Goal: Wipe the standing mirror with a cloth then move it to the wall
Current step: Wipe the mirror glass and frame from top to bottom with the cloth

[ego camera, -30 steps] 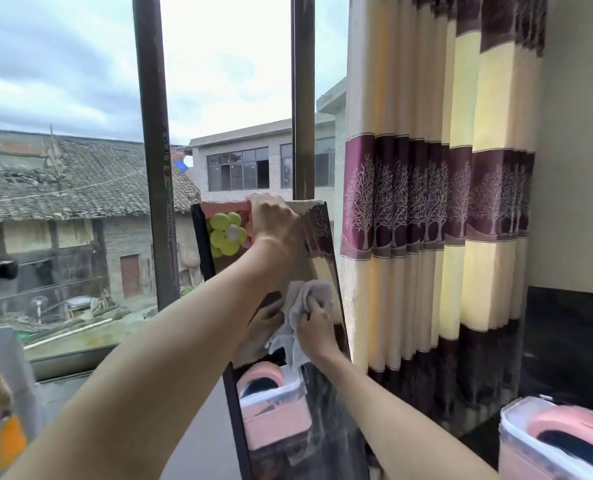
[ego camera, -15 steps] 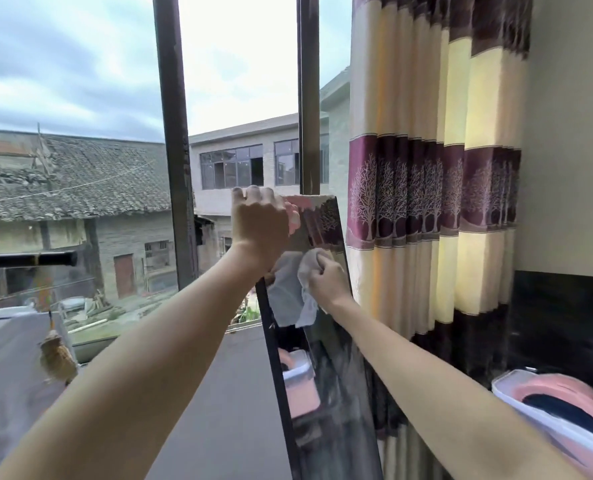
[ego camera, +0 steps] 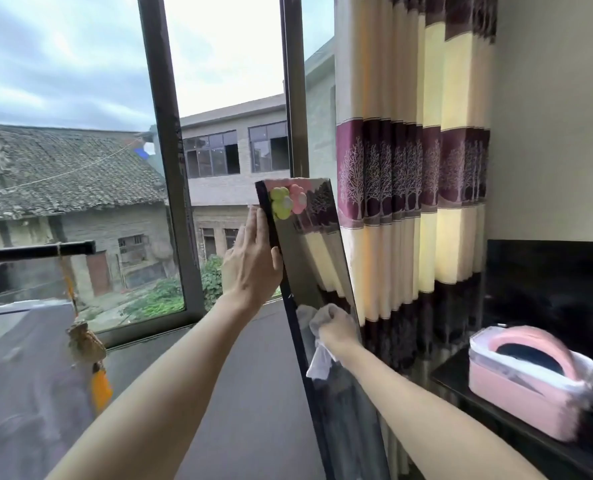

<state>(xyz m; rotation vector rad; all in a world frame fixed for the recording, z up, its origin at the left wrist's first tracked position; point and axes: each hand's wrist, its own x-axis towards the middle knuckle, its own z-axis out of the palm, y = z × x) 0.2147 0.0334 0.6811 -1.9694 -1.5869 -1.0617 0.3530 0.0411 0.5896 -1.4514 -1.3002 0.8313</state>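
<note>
A tall standing mirror [ego camera: 314, 258] with a black frame and flower stickers at its top stands tilted in front of the window, beside the curtain. My left hand [ego camera: 251, 259] holds its left edge below the top, fingers behind the frame and thumb on the front. My right hand [ego camera: 338, 332] grips a crumpled white cloth [ego camera: 319, 362] and presses it on the glass about halfway down. The mirror's foot is out of view.
A striped purple and yellow curtain [ego camera: 413, 188] hangs right behind the mirror. A pink box [ego camera: 527, 379] sits on a dark shelf at the right, under a cream wall [ego camera: 558, 133]. Window bars [ego camera: 170, 188] and a hanging charm [ego camera: 87, 348] are at the left.
My left hand slid from the mirror's top corner down onto its left edge. My right hand moved the cloth down the glass from the upper part to the middle.
</note>
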